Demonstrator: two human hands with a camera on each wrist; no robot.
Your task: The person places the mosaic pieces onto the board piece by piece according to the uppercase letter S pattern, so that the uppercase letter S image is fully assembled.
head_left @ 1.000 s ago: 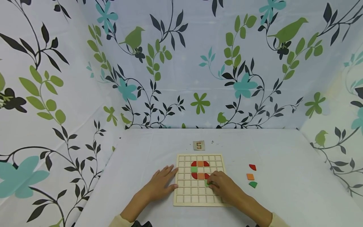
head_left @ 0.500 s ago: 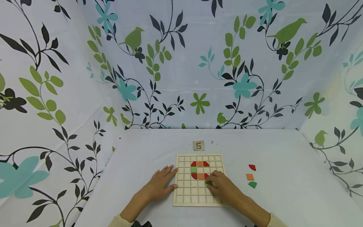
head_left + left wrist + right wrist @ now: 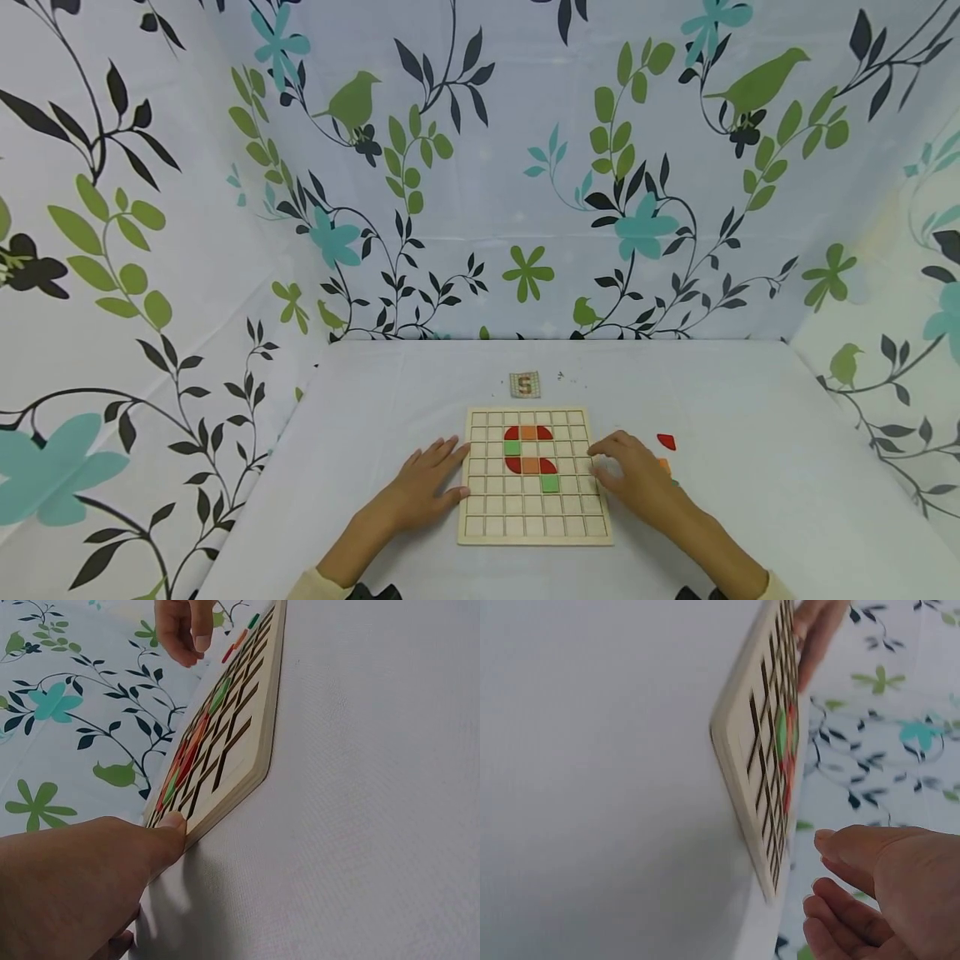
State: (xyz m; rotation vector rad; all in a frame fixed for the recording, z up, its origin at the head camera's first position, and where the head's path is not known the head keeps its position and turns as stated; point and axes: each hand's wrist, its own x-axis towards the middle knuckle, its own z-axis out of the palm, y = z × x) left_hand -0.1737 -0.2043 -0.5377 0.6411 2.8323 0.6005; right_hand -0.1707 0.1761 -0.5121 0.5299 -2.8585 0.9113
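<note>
A wooden grid board (image 3: 495,527) lies on the white table. Set in its cells are red quarter-round and square pieces, orange squares and a green square, with another green square tile (image 3: 551,483) at the lower right of the pattern. My left hand (image 3: 429,486) rests at the board's left edge, fingers spread; in the left wrist view its thumb (image 3: 169,832) touches the rim. My right hand (image 3: 637,475) hovers by the right edge with relaxed fingers and nothing between them, as the right wrist view also shows (image 3: 900,885).
Right of the board lie a red quarter-round piece (image 3: 666,442) and an orange piece (image 3: 664,465) partly hidden behind my right hand; a green one there is nearly covered. Behind the board lies a small pattern card (image 3: 525,384). Patterned cloth (image 3: 525,167) hangs at the back and sides.
My right hand has let go of the green square tile, which now sits in a cell, and has moved right past the board's edge toward the loose pieces. The left hand stays put.
</note>
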